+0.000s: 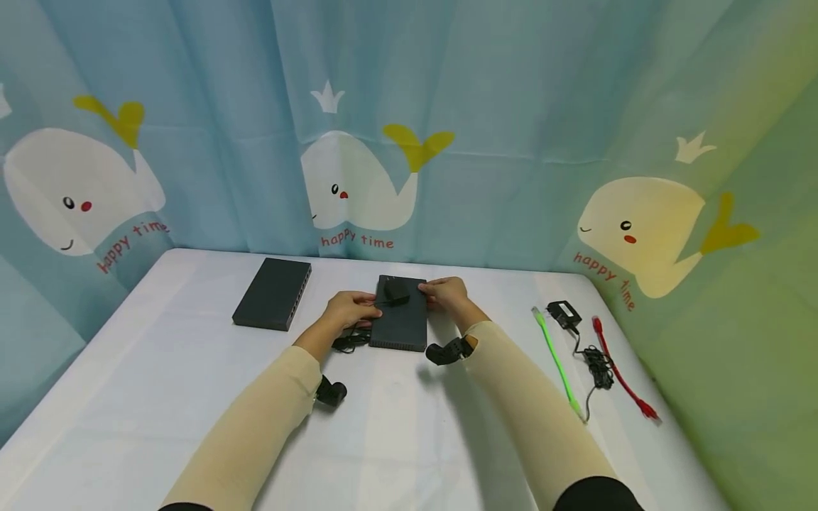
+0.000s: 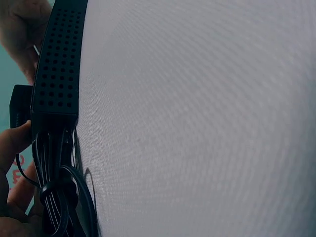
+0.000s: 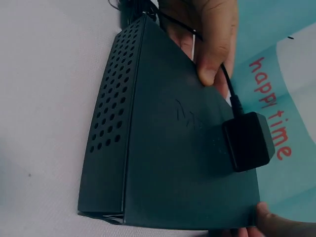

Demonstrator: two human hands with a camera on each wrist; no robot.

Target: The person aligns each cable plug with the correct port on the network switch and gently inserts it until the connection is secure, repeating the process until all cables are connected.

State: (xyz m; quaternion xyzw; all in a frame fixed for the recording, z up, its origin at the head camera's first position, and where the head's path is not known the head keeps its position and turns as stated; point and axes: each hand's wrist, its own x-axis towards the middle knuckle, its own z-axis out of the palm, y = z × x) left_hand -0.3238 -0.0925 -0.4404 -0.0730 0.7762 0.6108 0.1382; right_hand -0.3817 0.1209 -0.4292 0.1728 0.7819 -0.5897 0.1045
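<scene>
A flat black network switch (image 1: 399, 328) with perforated side panels lies on the white table, between my two hands. My left hand (image 1: 347, 311) pinches its left edge, the thumb showing on top in the right wrist view. On the opposite edge, near the far corner, my right hand (image 1: 449, 292) grips with thumb on top. A black power adapter (image 3: 249, 142) sits on the switch's upper face. Its cord runs past my left fingers to a tied cable bundle (image 2: 57, 192) beside the switch. The fingers under the edges are partly hidden.
A second black box (image 1: 271, 294) with ports along its side lies at the back left. On the right are a green network cable (image 1: 557, 358), another power adapter (image 1: 564, 313) with a coiled cord (image 1: 599, 367), and a red network cable (image 1: 623, 380). A whale-print curtain (image 1: 511, 142) hangs behind.
</scene>
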